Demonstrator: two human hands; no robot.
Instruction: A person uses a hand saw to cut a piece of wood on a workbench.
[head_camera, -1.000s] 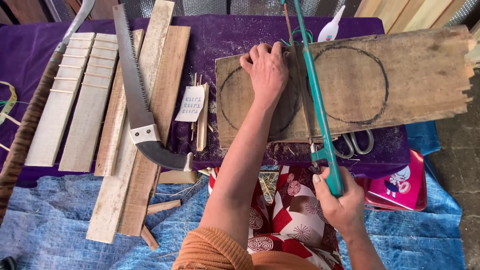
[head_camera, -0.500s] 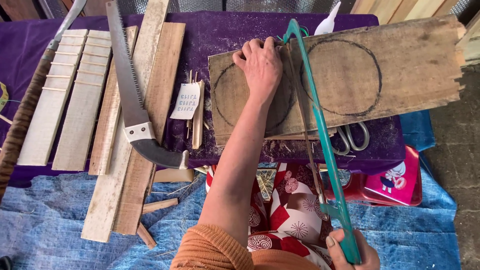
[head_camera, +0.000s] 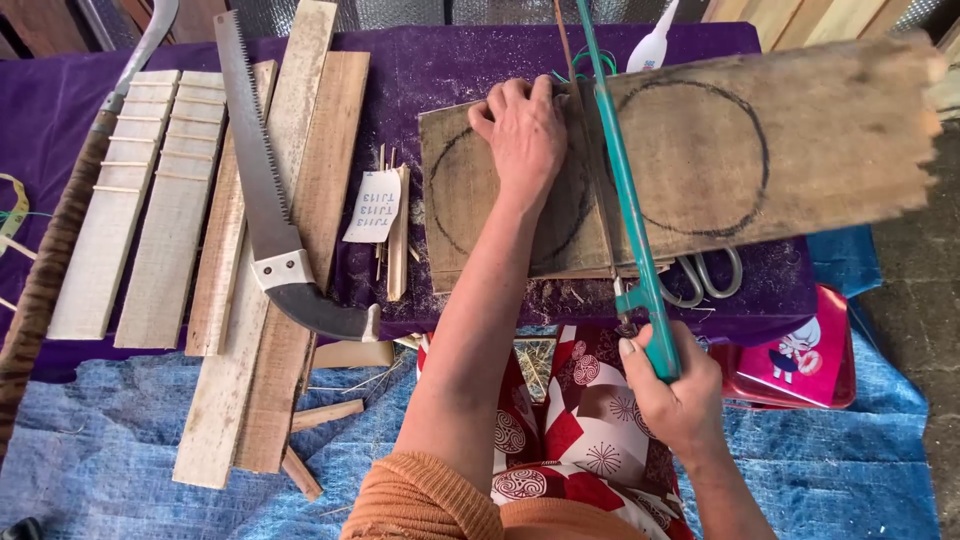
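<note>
A wide wooden board (head_camera: 820, 130) with two drawn circles lies across a purple-covered table (head_camera: 450, 60). My left hand (head_camera: 525, 130) presses flat on the board over the left circle. My right hand (head_camera: 675, 385) grips the handle of a green-framed hacksaw (head_camera: 625, 200), whose frame runs up across the board between the two circles. The blade sits in a cut in the board.
A curved pruning saw (head_camera: 270, 220) rests on long planks (head_camera: 300, 200) at the left, beside pale notched strips (head_camera: 130, 200). Scissors (head_camera: 705, 275) lie under the board's near edge. A paper tag (head_camera: 375, 207), a pink box (head_camera: 800, 360) and a blue tarp (head_camera: 120, 450) are nearby.
My right hand has pushed the hacksaw forward again after pulling it back toward me. My left hand stays pressed on the board.
</note>
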